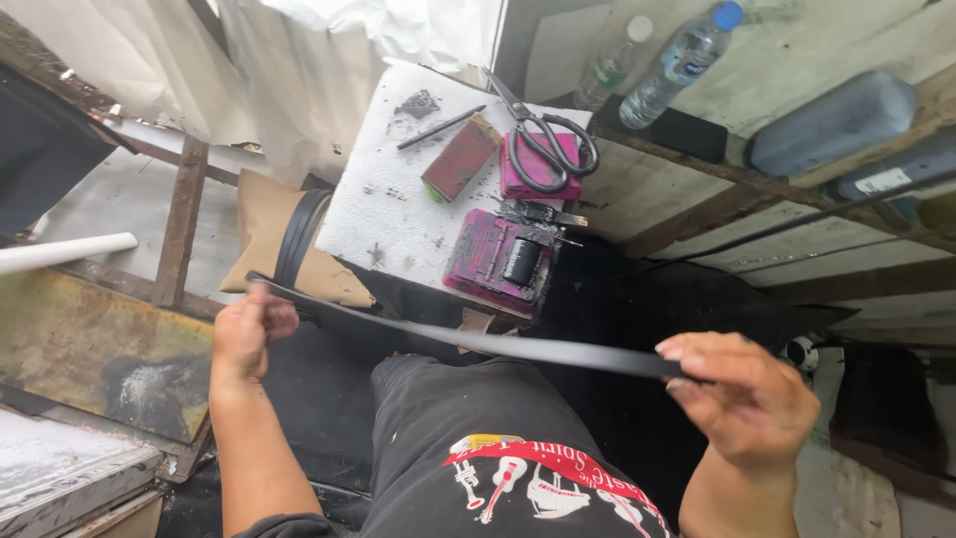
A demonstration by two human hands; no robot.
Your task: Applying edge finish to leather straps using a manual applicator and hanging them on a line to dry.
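Cluttered with scissors [546, 139] and stained pink blocks [495, 261], a white counter [383, 204] fills the upper centre. Below it, a black strap [468, 339] stretches across mid-frame, pinched by left hand [249, 334] fingers at left and right hand [747, 399] fingers at right.

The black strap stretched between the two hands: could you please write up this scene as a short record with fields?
view: head camera, looking down
left hand: grips one end of the black strap
right hand: pinches the other end between thumb and fingers
strap: long, thin, held taut across the lap
white block: ahead of the hands, ink-stained top
on block: scissors on a pink pad, reddish block, black pencil
shelf: two plastic bottles
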